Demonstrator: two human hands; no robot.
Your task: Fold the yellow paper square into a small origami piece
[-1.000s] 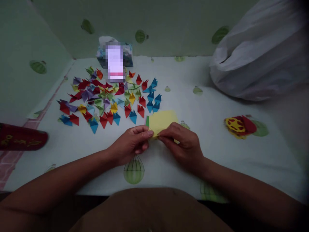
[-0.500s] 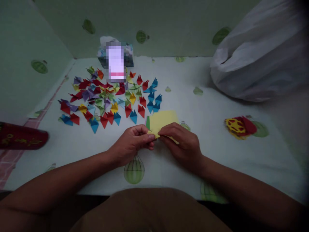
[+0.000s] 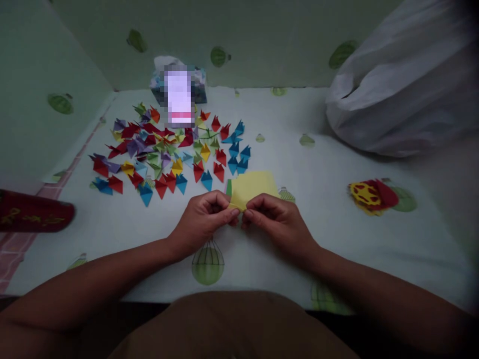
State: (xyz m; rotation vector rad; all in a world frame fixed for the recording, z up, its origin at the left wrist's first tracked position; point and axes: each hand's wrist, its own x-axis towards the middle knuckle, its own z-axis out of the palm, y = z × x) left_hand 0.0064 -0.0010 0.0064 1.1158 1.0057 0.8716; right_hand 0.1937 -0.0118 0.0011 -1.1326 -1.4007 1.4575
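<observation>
Between my two hands is a small folded piece of yellow paper [image 3: 236, 207], mostly covered by my fingers. My left hand [image 3: 209, 213] pinches its left side with thumb and forefinger. From the other side, my right hand [image 3: 275, 215] pinches it too, the thumbs close together. Just beyond, a stack of yellow paper sheets [image 3: 256, 182] lies on the table, with green edges showing at its left. Several folded paper cranes [image 3: 164, 149] in red, blue, purple, yellow and green are spread to the left and behind.
A tissue box [image 3: 200, 85] stands at the back with a lit phone [image 3: 179, 94] against it. A white plastic bag [image 3: 396, 99] fills the back right. Red and yellow cut-outs [image 3: 372, 196] lie at right. A red cylinder [image 3: 37, 212] is at the left edge.
My right hand has turned, and its thumb now lies next to my left thumb on the yellow paper. Less of the paper shows between my fingers. The cranes have not moved.
</observation>
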